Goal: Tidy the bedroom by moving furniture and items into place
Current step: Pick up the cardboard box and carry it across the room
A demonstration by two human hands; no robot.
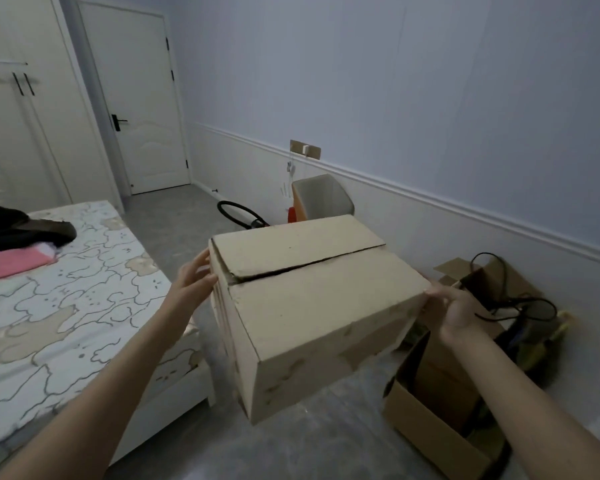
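Writing and brands: none can be read on any carton, wall or cloth; the held carton's faces are plain brown card with pale scuffs.
Closed cardboard box [312,306]: one, held up in the middle of the scene above the grey floor [187,230], clear of the bed and of the other cartons; its two top flaps are folded down with a dark, uneven seam between them.
Left hand [191,282]: against the box's left end wall, fingers spread and fairly straight, pressing the card rather than wrapping it.
Right hand [454,310]: at the box's right near corner, thumb on the top edge and fingers bent round the end wall, gripping it.
Hands counted: two, both bare, one at each end of the box.
Open carton [426,424]: one on the floor at near right, top open, inside dark; what it holds is hard to make out.
Second open carton [465,268]: farther right by the wall, flaps up, with black cords [520,306] trailing over it; there may be more card behind, the pile is too tangled to count.
Bed [66,299]: one at left, under a pale patterned cover, with one pink cloth [14,261] and a dark garment [18,226] at its far end.
Chair [323,195]: one grey seat back far behind the box, against the wall.
Black hose [236,213]: one loop on the floor left of the chair.
Door [139,98]: one, white, closed, at far left; a wardrobe [18,116] with two dark handles stands left of it.
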